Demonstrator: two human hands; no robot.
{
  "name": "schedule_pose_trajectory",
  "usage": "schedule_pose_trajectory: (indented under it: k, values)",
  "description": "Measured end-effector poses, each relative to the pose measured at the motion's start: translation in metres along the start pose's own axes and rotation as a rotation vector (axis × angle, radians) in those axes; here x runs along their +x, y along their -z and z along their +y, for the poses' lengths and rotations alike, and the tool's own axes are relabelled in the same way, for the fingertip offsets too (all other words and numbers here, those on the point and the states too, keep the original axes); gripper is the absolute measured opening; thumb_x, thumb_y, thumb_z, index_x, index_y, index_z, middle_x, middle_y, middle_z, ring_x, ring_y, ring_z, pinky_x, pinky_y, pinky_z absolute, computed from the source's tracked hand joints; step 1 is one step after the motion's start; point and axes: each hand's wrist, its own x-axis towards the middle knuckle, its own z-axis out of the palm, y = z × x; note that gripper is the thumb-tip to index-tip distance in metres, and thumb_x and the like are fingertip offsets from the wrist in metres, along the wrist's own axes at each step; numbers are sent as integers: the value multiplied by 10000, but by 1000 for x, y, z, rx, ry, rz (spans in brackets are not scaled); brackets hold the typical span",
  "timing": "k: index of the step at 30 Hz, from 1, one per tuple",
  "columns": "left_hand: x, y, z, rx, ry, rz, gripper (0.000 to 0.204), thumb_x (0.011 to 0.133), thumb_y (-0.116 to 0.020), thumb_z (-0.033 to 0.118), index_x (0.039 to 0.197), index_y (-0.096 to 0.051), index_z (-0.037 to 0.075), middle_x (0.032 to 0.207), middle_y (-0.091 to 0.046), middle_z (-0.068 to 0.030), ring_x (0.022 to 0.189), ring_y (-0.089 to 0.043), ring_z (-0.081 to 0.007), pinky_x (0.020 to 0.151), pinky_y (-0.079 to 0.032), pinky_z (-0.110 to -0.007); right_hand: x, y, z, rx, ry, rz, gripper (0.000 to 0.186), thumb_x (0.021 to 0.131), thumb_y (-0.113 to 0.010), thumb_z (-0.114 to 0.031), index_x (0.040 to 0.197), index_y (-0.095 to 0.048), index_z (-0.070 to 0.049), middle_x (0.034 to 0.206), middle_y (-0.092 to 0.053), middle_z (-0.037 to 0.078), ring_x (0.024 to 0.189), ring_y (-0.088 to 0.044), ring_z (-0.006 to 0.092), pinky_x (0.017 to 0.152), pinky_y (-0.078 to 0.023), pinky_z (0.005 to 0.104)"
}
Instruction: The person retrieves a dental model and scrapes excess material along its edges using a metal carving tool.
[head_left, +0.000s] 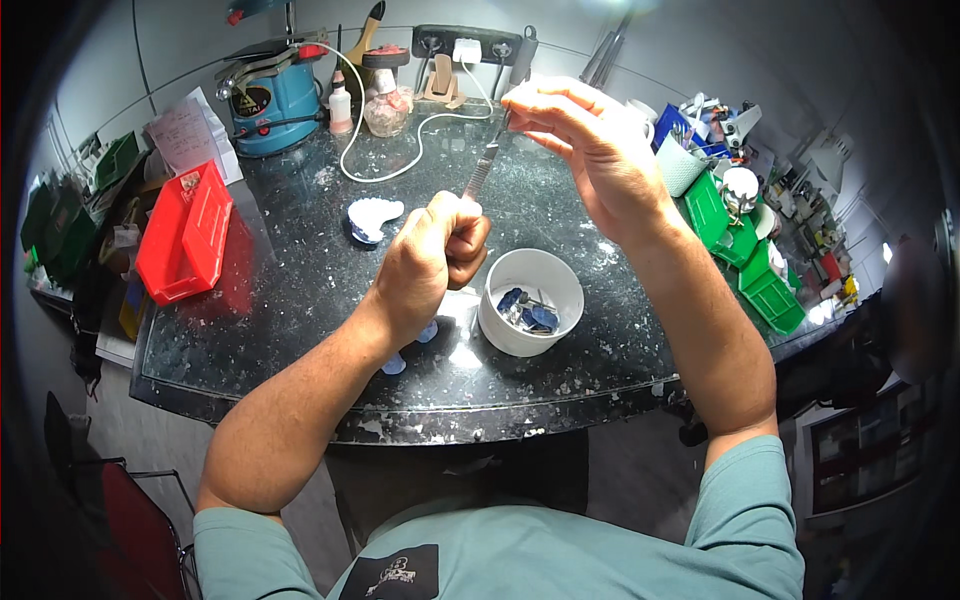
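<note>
My left hand [435, 252] is closed in a fist around one end of a slim metal tool with a ridged handle, like a scalpel [482, 172]. The tool slants up and away. At its upper end, the fingertips of my right hand [590, 140] are pinched together, hiding the tip. Below my hands stands a white plastic tub [532, 335] holding blue pieces [540, 318] and small metal bits. Left of my fist lies a white and blue dental mould [374, 218]. Small light-blue pieces [395, 364] lie partly hidden under my left wrist.
The dark bench [300, 330] is speckled white. A red bin [187, 235] stands at the left, a blue machine [275, 105] behind it. Bottles [341, 105] and a power strip [468, 46] line the wall, with a white cable [385, 178] across the bench. Green bins [770, 290] sit right.
</note>
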Motion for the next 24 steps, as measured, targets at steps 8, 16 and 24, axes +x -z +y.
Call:
schedule_pose_trajectory:
  k: [8,16,24]
  values:
    - [1,2,-4,-10,11,-25,488,1067,-250,421,669,-242,138,608,-221,51,524,-219,-63,487,-169,-267,-5,-10,4,67,9,52,238,902,-728,-311,1009,-769,-103,967,-749,20,960,-676,101,945,-453,315]
    - [1,-3,1,-47,15,25,461,1038,-318,382,641,-244,159,610,-189,62,510,-193,-65,483,-146,-272,-6,-5,4,139,-64,85,243,872,-762,-319,1009,-755,-118,1005,-726,7,1026,-650,108,1014,-404,342]
    - [0,-3,2,-41,6,23,478,1049,-302,394,635,-250,160,587,-197,63,500,-189,-70,480,-148,-274,-12,-4,2,99,-186,19,328,880,-757,-314,1137,-707,-117,1102,-701,19,1098,-621,121,1021,-397,351]
